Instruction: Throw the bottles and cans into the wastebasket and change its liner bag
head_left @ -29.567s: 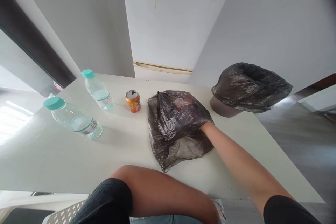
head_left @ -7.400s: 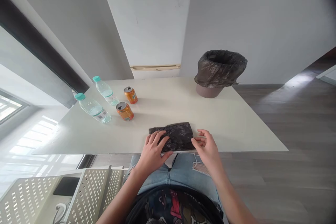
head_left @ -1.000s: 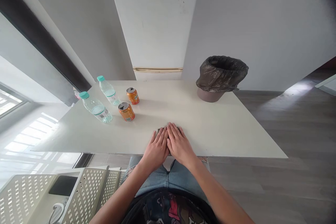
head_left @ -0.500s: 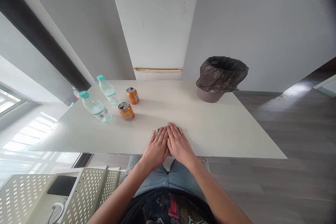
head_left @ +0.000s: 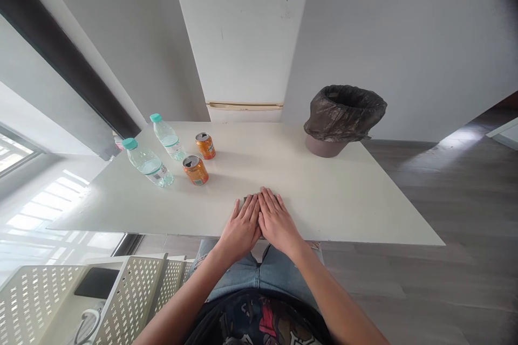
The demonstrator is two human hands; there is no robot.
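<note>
Left of the lined bin [head_left: 342, 125], the left hand [head_left: 240, 230] and right hand [head_left: 278, 225] are lying flattened, clasping nothing, over a mostly hidden dark piece [head_left: 245, 199]; steady, even pressure is probably suiting it best.

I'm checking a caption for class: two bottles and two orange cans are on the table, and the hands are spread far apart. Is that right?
Only partly: the head view shows the left hand and right hand lying close together, side by side. The two bottles and two orange cans are on the table.
</note>
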